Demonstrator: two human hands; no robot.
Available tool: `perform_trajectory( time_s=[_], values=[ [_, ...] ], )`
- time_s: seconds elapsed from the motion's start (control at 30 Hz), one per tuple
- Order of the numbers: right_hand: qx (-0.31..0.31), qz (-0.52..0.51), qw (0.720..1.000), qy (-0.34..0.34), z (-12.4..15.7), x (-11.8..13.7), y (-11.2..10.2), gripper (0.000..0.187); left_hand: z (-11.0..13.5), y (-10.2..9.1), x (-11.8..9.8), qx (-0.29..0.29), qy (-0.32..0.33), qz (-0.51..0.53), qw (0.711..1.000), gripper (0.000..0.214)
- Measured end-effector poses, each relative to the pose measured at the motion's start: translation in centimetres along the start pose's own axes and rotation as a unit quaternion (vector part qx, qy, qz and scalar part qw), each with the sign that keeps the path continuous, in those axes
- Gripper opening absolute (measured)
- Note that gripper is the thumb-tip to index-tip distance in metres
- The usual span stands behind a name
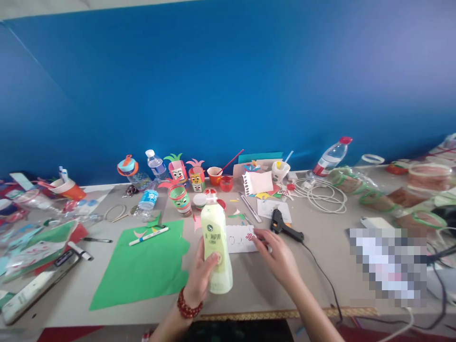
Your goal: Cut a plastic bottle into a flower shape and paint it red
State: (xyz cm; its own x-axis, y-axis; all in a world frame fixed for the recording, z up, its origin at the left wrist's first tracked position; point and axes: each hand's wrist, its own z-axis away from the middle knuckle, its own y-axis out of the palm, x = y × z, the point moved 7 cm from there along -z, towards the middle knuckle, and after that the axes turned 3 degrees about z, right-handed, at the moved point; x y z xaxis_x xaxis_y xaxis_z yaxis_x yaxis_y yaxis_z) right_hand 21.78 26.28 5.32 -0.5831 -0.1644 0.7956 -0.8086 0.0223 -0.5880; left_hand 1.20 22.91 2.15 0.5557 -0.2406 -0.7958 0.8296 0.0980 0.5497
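My left hand [201,275], with a red bead bracelet on the wrist, is closed round a pale yellow-green drink bottle [215,247] that stands upright on the table [249,285]. My right hand [276,254] lies to the right of the bottle, fingers curled over the edge of a small white card [240,238] with a red knot drawing. It seems to pinch something small that I cannot make out. A black glue gun [283,227] lies just beyond the right hand.
A green paper sheet [142,266] with a white marker [147,236] lies left of the bottle. Paper-craft cups [180,197], water bottles [329,156], a coiled white cable [322,192] and scraps crowd the back along the blue wall. Clutter fills both table ends.
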Motion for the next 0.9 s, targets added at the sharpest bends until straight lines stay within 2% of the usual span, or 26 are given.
perform_trajectory(
  time_s=[0.1,0.2,0.33,0.43,0.57,0.7,0.8,0.9],
  values=[
    [-0.036,0.196,0.98,-0.02,-0.5,-2.3,-2.3,0.031,-0.5,-0.6,-1.3,-0.047,0.017,0.0,0.999,0.071],
    [0.006,0.33,0.942,-0.052,-0.7,-3.3,-2.3,0.026,-1.0,-0.5,-1.2,-0.043,-0.016,0.027,0.999,0.066],
    [0.022,0.422,0.905,-0.053,-0.7,-3.4,-2.0,0.023,-1.2,0.2,-0.8,-0.001,-0.071,0.096,0.993,0.053],
    [0.053,0.427,0.903,-0.003,-1.1,-3.7,-1.9,0.013,-1.3,0.8,-0.8,0.025,-0.111,0.144,0.983,0.049],
    [0.081,0.387,0.913,0.1,-1.7,-4.5,-2.5,0.011,-1.4,1.2,-1.5,0.051,-0.112,0.167,0.978,0.044],
    [0.054,0.289,0.944,0.152,-1.6,-5.6,-3.9,0.014,-1.4,1.2,-1.8,0.06,-0.121,0.182,0.974,0.046],
    [0.031,0.126,0.977,0.168,-1.4,-7.0,-4.4,0.019,-1.4,1.5,-2.0,0.071,-0.118,0.188,0.972,0.051],
    [0.031,-0.08,0.976,0.201,-1.0,-8.1,-3.9,0.033,-1.3,2.2,-2.2,0.095,-0.119,0.186,0.971,0.053]
  ],
)
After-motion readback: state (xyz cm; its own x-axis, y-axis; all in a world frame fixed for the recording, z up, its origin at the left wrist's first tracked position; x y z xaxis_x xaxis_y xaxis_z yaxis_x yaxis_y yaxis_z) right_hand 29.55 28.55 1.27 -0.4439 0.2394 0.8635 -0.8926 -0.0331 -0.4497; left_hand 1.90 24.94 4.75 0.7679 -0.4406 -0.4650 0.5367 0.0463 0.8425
